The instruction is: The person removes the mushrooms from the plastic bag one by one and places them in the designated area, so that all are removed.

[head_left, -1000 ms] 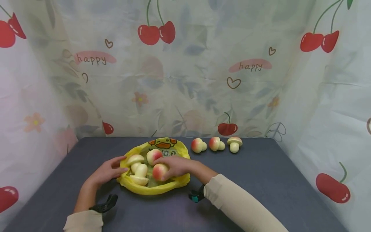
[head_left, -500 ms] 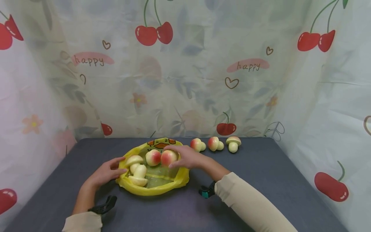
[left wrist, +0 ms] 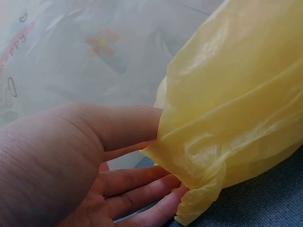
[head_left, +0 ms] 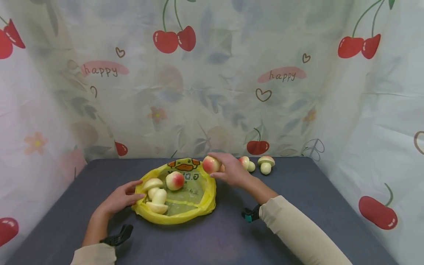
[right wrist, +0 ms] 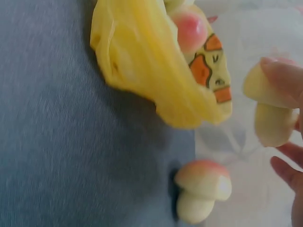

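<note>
My right hand [head_left: 232, 169] holds a toy mushroom [head_left: 211, 165] with a pink-blushed cap, raised at the right rim of a yellow plastic bag [head_left: 208, 202]. In the right wrist view the pale stem of this mushroom [right wrist: 272, 123] points down below the fingers. My left hand [head_left: 120, 198] pinches the bag's left rim; in the left wrist view the thumb passes behind the yellow plastic [left wrist: 227, 109], fingers on the other side. Inside the bag lie two pale mushrooms [head_left: 158, 201] at the left and a pink-tipped one [head_left: 175, 180] towards the back.
At the back of the dark table [head_left: 185, 243] stand a tilted mushroom [head_left: 245, 162] and an upright one [head_left: 266, 164]. Another mushroom [right wrist: 203, 184] lies by the bag, mostly behind my right hand in the head view. A cherry-print curtain [head_left: 218, 92] encloses the table's back and sides.
My right hand has lifted a mushroom out of the bag and carried it up and right, past the rim. The left hand has stayed at the bag's left rim.
</note>
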### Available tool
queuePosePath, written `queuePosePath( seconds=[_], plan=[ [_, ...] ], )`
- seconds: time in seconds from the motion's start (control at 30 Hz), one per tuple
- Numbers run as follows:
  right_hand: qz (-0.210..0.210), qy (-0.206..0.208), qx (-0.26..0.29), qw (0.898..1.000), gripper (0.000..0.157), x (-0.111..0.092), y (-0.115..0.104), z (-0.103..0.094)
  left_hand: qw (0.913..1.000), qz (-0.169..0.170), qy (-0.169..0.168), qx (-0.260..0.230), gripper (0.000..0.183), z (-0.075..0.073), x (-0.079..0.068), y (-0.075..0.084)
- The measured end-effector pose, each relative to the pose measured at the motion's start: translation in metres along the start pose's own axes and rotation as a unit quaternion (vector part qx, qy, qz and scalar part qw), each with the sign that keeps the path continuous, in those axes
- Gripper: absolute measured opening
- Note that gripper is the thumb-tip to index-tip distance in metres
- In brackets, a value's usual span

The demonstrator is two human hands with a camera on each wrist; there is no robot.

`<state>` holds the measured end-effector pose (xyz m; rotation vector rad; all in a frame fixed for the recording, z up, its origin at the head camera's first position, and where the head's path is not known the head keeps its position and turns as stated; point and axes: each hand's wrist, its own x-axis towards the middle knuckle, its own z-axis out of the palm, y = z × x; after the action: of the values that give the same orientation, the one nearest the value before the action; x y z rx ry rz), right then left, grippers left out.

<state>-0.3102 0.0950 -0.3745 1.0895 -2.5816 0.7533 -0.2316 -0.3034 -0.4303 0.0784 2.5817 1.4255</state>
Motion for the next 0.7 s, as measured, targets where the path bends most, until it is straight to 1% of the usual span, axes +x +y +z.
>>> queuePosePath(
  seconds=[0.13, 0.3, 0.5, 0.7],
  plan=[
    [-0.001, 0.064, -0.012, 0.998, 0.07, -0.005, 0.013, -0.002, 1.0, 0.004, 0.001, 0.002, 0.078, 0.0, 0.001, -0.001],
    [0.006, 0.124, -0.027, 0.992, 0.07, -0.01, 0.03, -0.005, 1.0, 0.002, 0.001, 0.004, 0.079, 0.001, 0.001, -0.002],
    [0.031, 0.168, -0.044, 0.984, 0.07, -0.016, 0.046, -0.009, 1.0, -0.002, -0.003, 0.003, 0.081, 0.0, 0.001, -0.001],
    [0.047, 0.212, -0.046, 0.975, 0.071, -0.022, 0.062, -0.012, 1.0, -0.001, -0.002, 0.0, 0.08, 0.0, 0.002, -0.002]
  ],
)
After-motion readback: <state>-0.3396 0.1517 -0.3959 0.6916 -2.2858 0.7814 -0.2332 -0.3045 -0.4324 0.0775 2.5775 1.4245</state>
